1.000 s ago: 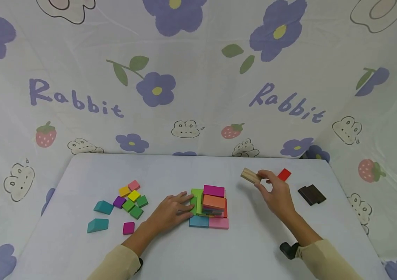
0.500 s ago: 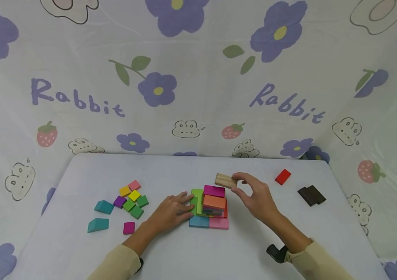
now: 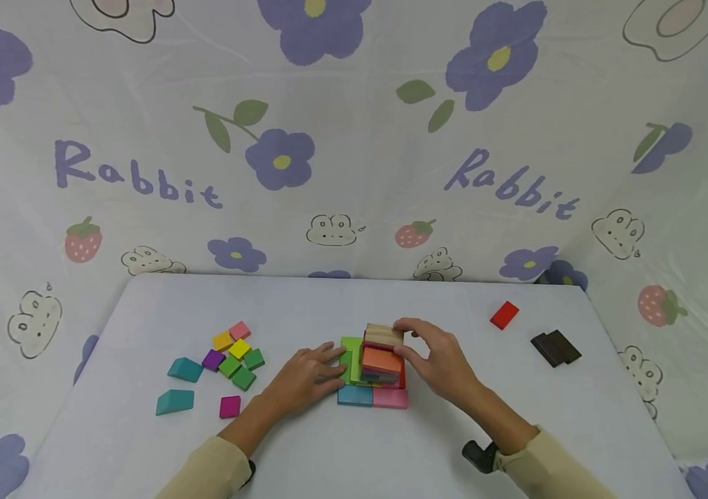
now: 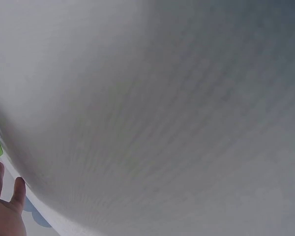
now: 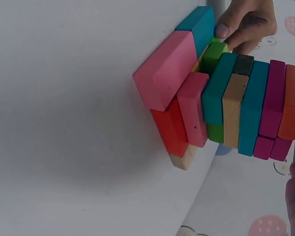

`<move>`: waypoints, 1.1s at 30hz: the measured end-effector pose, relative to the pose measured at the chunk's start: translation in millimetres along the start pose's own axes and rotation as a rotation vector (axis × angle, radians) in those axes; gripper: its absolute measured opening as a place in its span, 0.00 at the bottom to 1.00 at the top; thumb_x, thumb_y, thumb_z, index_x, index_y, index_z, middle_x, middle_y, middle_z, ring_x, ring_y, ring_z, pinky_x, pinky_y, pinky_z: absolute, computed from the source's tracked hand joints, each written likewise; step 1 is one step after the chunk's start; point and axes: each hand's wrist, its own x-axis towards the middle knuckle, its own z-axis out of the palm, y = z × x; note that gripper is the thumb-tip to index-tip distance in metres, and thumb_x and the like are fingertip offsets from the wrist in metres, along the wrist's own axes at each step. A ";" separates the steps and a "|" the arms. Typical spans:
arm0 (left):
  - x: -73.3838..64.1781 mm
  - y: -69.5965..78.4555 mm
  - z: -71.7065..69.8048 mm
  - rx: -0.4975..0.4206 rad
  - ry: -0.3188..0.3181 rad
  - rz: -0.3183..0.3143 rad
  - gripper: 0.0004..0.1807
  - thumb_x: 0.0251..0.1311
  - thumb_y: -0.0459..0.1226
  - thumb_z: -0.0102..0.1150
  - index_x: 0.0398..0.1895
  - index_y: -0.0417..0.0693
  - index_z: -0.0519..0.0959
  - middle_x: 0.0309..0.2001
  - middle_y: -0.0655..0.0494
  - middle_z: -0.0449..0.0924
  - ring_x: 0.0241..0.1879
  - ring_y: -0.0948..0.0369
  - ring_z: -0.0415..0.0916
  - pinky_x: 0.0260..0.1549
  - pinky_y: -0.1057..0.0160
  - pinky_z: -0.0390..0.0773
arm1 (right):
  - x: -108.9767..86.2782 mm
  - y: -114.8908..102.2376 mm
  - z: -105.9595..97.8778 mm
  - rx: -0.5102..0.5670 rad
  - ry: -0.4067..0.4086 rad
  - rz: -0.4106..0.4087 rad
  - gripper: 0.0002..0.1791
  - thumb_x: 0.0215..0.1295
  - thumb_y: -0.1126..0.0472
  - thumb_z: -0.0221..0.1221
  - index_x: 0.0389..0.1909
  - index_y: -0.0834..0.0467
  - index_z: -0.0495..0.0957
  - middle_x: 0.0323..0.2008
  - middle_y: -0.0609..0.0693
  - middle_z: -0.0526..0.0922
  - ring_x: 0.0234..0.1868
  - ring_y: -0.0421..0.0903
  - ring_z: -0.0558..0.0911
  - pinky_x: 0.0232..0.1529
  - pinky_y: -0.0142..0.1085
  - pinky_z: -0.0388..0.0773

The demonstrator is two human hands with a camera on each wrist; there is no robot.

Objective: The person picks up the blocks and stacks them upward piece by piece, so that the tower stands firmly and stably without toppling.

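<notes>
A stack of coloured wooden blocks stands mid-table in the head view, with an orange block (image 3: 381, 360) near its top. My right hand (image 3: 444, 357) pinches a plain wood-grain block (image 3: 383, 336) between thumb and fingers, over the stack's rear top; whether it bears on the magenta block beneath cannot be told. My left hand (image 3: 306, 380) rests its outstretched fingers against the light green blocks (image 3: 351, 357) at the stack's left side. From the right wrist, teal blocks (image 5: 253, 108) show among the tilted-looking layers, above a pink base block (image 5: 167, 71).
Small coloured cubes (image 3: 230, 366) lie in a loose group on the left, near two teal wedge-like blocks (image 3: 175, 401) and a magenta cube (image 3: 230, 407). At the right lie a red block (image 3: 505, 315) and dark brown blocks (image 3: 556, 348) on the white table (image 3: 304, 457).
My right hand has carried the wood-grain block leftward from beside the red block to the top of the stack. My left hand has stayed at the green blocks.
</notes>
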 end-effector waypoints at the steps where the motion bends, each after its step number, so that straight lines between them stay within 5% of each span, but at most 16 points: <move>1: 0.0 0.0 0.0 -0.001 -0.001 0.000 0.21 0.65 0.45 0.65 0.57 0.47 0.81 0.67 0.50 0.73 0.71 0.47 0.62 0.63 0.42 0.69 | -0.2 0.2 0.9 -0.001 -0.004 -0.003 0.24 0.59 0.65 0.70 0.56 0.58 0.78 0.50 0.50 0.85 0.53 0.46 0.82 0.52 0.43 0.81; 12: -0.6 -0.4 0.0 0.006 0.003 -0.001 0.21 0.65 0.46 0.65 0.57 0.47 0.81 0.67 0.51 0.72 0.71 0.47 0.62 0.63 0.43 0.69 | -2.0 -0.5 3.2 -0.017 -0.025 0.026 0.26 0.58 0.61 0.71 0.58 0.58 0.77 0.52 0.52 0.84 0.56 0.48 0.81 0.55 0.45 0.80; 18: -0.5 -0.1 -0.1 0.012 0.010 0.009 0.21 0.64 0.46 0.65 0.57 0.47 0.82 0.67 0.50 0.73 0.71 0.47 0.63 0.63 0.42 0.69 | -3.9 10.3 -10.4 -0.048 0.039 0.058 0.31 0.56 0.58 0.73 0.60 0.59 0.76 0.54 0.56 0.84 0.56 0.54 0.81 0.55 0.53 0.78; 26: -0.4 -0.3 -0.1 0.019 0.010 0.013 0.21 0.64 0.46 0.65 0.57 0.47 0.82 0.67 0.50 0.73 0.71 0.47 0.63 0.63 0.43 0.69 | -12.1 67.1 -33.4 -0.096 0.249 0.288 0.26 0.58 0.63 0.71 0.57 0.62 0.75 0.51 0.59 0.84 0.50 0.56 0.84 0.51 0.52 0.80; 33: -0.2 0.2 -0.4 0.027 0.012 0.021 0.21 0.64 0.45 0.65 0.56 0.47 0.82 0.66 0.50 0.73 0.70 0.47 0.63 0.62 0.42 0.70 | -24.2 107.5 -41.4 -0.156 0.304 0.454 0.27 0.60 0.63 0.70 0.58 0.64 0.73 0.53 0.63 0.83 0.50 0.61 0.84 0.51 0.56 0.79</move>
